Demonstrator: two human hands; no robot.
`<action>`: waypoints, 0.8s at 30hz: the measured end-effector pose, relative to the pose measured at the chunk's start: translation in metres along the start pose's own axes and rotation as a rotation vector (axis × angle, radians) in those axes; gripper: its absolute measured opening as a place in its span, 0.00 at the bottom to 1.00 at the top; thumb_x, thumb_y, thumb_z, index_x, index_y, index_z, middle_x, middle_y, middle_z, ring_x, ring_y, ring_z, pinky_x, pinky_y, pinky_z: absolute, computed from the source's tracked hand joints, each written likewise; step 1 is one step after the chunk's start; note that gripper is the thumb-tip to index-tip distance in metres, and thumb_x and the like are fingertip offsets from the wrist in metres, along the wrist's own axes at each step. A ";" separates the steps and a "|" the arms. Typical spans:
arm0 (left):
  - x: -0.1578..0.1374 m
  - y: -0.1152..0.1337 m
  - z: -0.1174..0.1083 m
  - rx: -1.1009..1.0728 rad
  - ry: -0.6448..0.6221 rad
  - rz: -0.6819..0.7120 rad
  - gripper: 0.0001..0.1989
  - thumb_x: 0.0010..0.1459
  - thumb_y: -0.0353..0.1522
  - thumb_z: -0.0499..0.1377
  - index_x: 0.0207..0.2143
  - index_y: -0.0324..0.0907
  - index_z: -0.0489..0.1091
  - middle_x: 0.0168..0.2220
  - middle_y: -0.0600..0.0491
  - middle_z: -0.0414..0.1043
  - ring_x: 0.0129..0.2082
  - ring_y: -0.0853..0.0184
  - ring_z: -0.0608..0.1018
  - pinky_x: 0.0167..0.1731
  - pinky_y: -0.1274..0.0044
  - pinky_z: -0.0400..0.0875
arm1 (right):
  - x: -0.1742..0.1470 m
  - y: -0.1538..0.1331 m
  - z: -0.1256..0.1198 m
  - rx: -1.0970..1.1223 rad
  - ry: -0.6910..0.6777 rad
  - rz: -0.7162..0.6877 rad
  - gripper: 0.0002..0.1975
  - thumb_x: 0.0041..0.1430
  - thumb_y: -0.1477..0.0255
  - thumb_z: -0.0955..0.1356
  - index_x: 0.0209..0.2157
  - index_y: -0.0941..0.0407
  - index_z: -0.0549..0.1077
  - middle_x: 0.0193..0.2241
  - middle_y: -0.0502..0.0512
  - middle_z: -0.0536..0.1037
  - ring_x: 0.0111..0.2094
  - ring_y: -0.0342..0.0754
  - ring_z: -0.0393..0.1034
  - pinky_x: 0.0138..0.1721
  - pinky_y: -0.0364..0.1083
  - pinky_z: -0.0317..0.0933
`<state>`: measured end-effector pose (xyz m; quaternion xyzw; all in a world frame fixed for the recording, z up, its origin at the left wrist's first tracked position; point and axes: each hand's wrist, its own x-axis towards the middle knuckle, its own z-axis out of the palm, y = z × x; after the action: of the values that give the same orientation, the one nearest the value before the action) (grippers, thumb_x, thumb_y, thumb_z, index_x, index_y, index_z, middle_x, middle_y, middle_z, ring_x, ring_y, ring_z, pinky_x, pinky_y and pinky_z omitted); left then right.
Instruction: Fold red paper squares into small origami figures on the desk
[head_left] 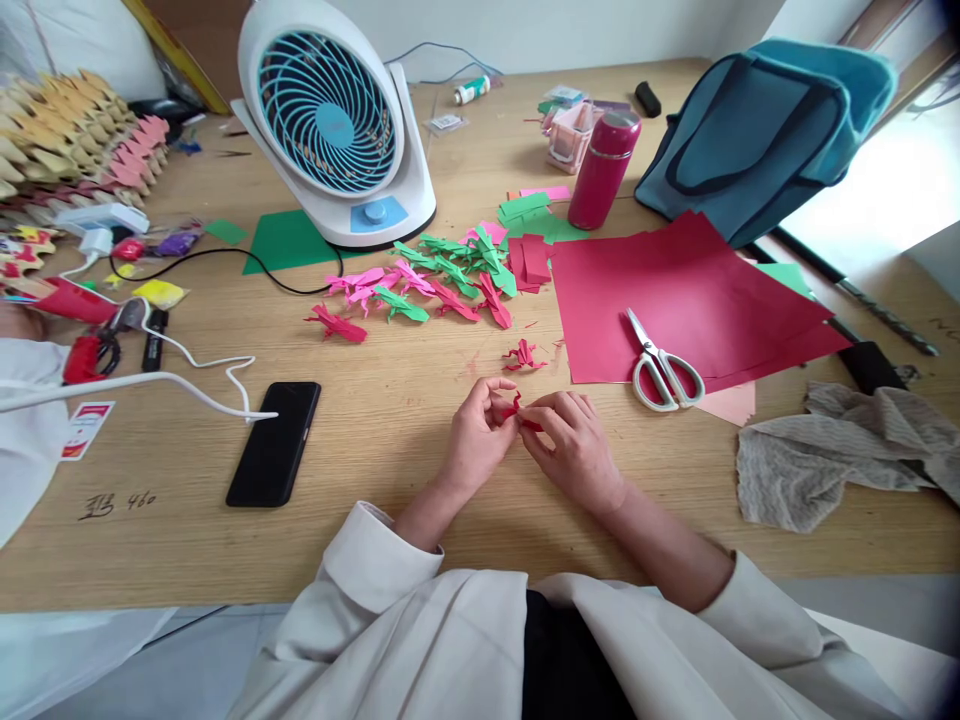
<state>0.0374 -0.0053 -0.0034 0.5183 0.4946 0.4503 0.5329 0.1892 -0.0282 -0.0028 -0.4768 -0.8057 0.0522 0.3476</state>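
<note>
Between my two hands, above the wooden table, is a small folded piece of red paper (531,425), largely covered by fingers. My left hand (480,425) pinches its left end, where a thin curled strip sticks up. Fingers of my right hand (574,445) grip the other end. Just beyond them lies a red folded paper figure (524,355) with thin limbs. Farther back is a cluster of folded paper figures in green (450,262), pink (367,287) and red (336,324). White-handled scissors (664,370) rest on large red paper sheets (622,290) to the right.
A white fan (337,120) stands at the back, its black cord running left. A red flask (604,170) and a blue bag (750,140) stand back right. A black phone (274,445) with a white cable lies left; a crumpled cloth (810,455) lies right.
</note>
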 end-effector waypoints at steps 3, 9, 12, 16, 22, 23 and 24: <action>0.000 -0.001 -0.001 -0.036 -0.005 -0.014 0.19 0.49 0.25 0.62 0.45 0.41 0.66 0.30 0.57 0.71 0.30 0.73 0.76 0.33 0.82 0.71 | 0.001 0.000 0.001 0.047 0.014 0.047 0.05 0.63 0.75 0.67 0.41 0.54 0.72 0.36 0.57 0.76 0.37 0.51 0.69 0.40 0.51 0.61; -0.002 -0.002 0.000 0.025 0.003 0.006 0.20 0.50 0.23 0.60 0.47 0.42 0.67 0.30 0.56 0.72 0.29 0.73 0.75 0.33 0.82 0.69 | 0.001 -0.002 0.000 0.106 0.003 0.038 0.05 0.63 0.75 0.66 0.41 0.54 0.72 0.37 0.58 0.76 0.38 0.50 0.69 0.40 0.51 0.63; -0.001 -0.002 0.000 0.022 0.020 -0.010 0.19 0.49 0.23 0.61 0.46 0.42 0.67 0.29 0.57 0.72 0.28 0.73 0.75 0.31 0.82 0.68 | 0.001 -0.002 0.001 0.115 -0.001 0.040 0.05 0.64 0.76 0.66 0.41 0.54 0.72 0.37 0.58 0.75 0.38 0.50 0.69 0.40 0.51 0.63; 0.002 -0.001 -0.003 -0.060 -0.023 -0.093 0.22 0.48 0.25 0.63 0.47 0.41 0.65 0.28 0.57 0.73 0.27 0.73 0.76 0.30 0.82 0.69 | 0.000 0.000 0.001 0.120 0.010 0.053 0.05 0.64 0.75 0.66 0.41 0.53 0.72 0.36 0.57 0.76 0.37 0.50 0.70 0.40 0.51 0.64; 0.004 0.001 -0.007 -0.142 -0.067 -0.160 0.23 0.48 0.26 0.64 0.48 0.40 0.65 0.32 0.54 0.76 0.31 0.71 0.79 0.35 0.80 0.72 | -0.001 0.003 0.003 0.130 0.030 0.078 0.06 0.63 0.74 0.67 0.42 0.53 0.72 0.37 0.57 0.76 0.38 0.51 0.71 0.41 0.52 0.65; 0.004 0.000 -0.007 -0.150 -0.066 -0.163 0.23 0.48 0.26 0.65 0.48 0.40 0.65 0.32 0.54 0.76 0.31 0.71 0.79 0.35 0.80 0.72 | -0.001 0.003 0.003 0.136 0.029 0.085 0.07 0.63 0.74 0.67 0.44 0.53 0.72 0.37 0.57 0.76 0.38 0.51 0.71 0.41 0.52 0.66; 0.004 0.000 -0.007 -0.154 -0.066 -0.163 0.24 0.48 0.26 0.65 0.48 0.40 0.65 0.33 0.54 0.76 0.32 0.71 0.79 0.36 0.80 0.73 | -0.001 0.003 0.004 0.145 0.027 0.090 0.08 0.63 0.74 0.67 0.45 0.52 0.72 0.38 0.57 0.76 0.39 0.51 0.71 0.41 0.52 0.66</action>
<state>0.0306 -0.0008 -0.0034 0.4487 0.4811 0.4248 0.6219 0.1895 -0.0263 -0.0074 -0.4869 -0.7726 0.1196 0.3894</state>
